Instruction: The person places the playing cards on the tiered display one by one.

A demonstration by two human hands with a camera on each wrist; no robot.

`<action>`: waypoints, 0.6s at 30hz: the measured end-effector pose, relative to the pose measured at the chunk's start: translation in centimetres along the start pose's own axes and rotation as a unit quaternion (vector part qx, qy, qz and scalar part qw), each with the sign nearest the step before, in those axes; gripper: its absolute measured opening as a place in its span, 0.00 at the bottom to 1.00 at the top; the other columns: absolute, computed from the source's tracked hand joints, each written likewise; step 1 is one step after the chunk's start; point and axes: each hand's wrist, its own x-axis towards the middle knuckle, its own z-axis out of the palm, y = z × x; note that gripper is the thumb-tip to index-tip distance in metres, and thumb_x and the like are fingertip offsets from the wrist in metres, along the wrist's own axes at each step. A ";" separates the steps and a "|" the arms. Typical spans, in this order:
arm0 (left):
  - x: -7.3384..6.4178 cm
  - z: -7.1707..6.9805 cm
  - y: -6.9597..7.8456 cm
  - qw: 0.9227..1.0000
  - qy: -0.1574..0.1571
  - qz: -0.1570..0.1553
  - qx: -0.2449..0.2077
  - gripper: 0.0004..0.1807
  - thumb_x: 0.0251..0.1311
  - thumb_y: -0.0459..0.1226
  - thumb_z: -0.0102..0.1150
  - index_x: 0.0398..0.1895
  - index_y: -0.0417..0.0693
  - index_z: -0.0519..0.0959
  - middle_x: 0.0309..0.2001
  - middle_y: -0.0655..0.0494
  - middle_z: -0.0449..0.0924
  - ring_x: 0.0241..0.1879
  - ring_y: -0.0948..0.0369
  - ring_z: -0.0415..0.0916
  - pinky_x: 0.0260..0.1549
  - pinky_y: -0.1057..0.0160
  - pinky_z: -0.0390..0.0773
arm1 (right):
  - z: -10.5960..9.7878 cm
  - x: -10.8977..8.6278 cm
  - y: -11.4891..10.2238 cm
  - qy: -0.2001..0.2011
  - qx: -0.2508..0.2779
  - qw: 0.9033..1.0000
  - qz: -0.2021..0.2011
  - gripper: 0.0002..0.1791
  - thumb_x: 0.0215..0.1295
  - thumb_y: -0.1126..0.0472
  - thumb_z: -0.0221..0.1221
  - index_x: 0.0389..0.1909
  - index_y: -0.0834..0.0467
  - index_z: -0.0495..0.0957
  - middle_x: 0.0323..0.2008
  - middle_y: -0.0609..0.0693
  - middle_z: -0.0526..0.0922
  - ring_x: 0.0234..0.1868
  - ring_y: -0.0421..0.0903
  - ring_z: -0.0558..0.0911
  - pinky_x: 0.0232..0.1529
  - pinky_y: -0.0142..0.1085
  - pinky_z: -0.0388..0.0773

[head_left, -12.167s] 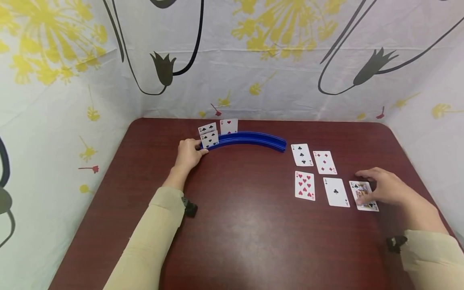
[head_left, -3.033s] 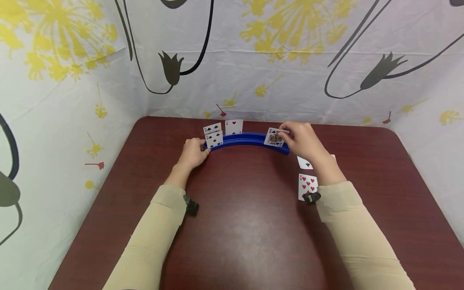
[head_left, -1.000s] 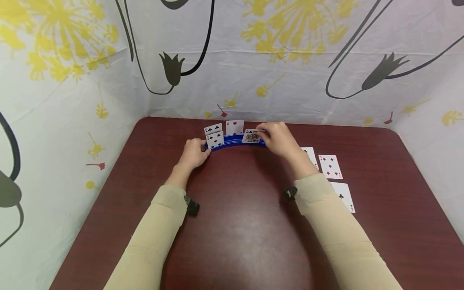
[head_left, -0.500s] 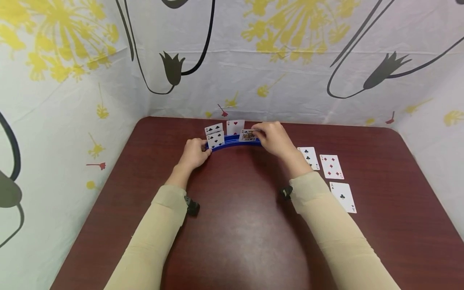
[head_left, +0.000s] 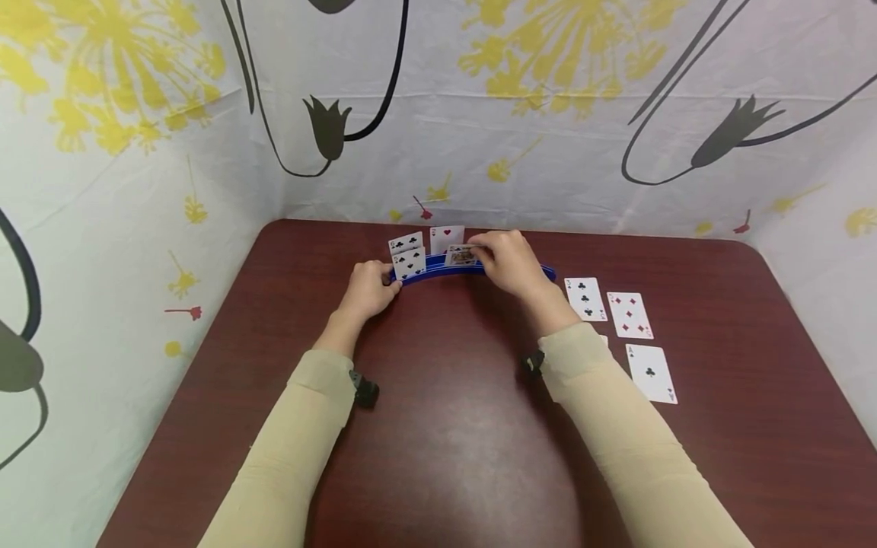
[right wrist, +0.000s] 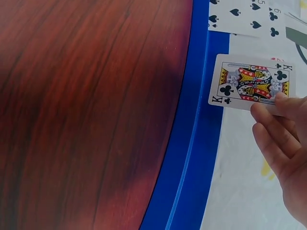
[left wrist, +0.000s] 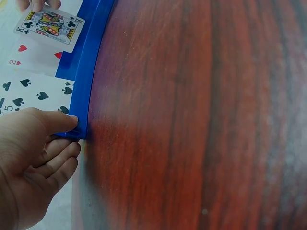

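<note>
My left hand [head_left: 368,291] grips the left end of a curved blue card holder [left wrist: 86,91], thumb on its front face. In the holder at that end stand a five of spades [head_left: 409,263] and, behind it, a six of clubs [head_left: 406,242]. A two of hearts [head_left: 447,237] stands just right of them in the rear. Between thumb and fingers, my right hand [head_left: 512,262] pinches the king of clubs [right wrist: 252,82] by its right side. The king's lower edge overlaps the holder's blue surface, and in the left wrist view the card partly covers the two of hearts.
Face up on the brown table [head_left: 438,426], right of the holder, lie a three of clubs [head_left: 585,299], a diamond card [head_left: 629,315] and an ace of clubs [head_left: 651,373]. The right sleeve hides most of another card [head_left: 604,339]. A patterned cloth wall [head_left: 425,114] rises behind the table.
The king of clubs left the table at right in my right hand and reached the holder's right part. It has since slid left toward the two of hearts. My left hand stays at the holder's end.
</note>
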 end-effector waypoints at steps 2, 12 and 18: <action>0.0 0.0 -0.1 1.000 0.000 0.001 -0.001 0.24 0.67 0.36 0.65 0.63 0.33 0.78 0.53 0.36 0.81 0.52 0.47 0.80 0.52 0.51 0.81 | 0.2 0.1 -0.1 -0.002 -0.002 1.000 0.006 0.08 0.70 0.67 0.62 0.44 0.63 0.88 0.42 0.58 0.89 0.45 0.55 0.87 0.48 0.50 0.82; 0.0 0.0 0.0 1.000 -0.002 -0.005 -0.011 0.24 0.67 0.36 0.64 0.64 0.33 0.77 0.54 0.37 0.81 0.52 0.47 0.80 0.53 0.51 0.81 | 0.8 0.6 -0.5 -0.016 -0.007 1.000 0.022 0.10 0.71 0.67 0.61 0.47 0.64 0.87 0.45 0.60 0.88 0.47 0.56 0.86 0.50 0.50 0.82; -0.1 -0.1 0.1 1.000 -0.006 -0.010 -0.014 0.24 0.67 0.36 0.64 0.64 0.33 0.77 0.55 0.37 0.80 0.53 0.47 0.80 0.53 0.52 0.81 | 1.3 0.7 -0.6 -0.028 -0.008 0.999 0.025 0.10 0.72 0.67 0.60 0.48 0.64 0.87 0.45 0.60 0.88 0.47 0.55 0.86 0.49 0.49 0.82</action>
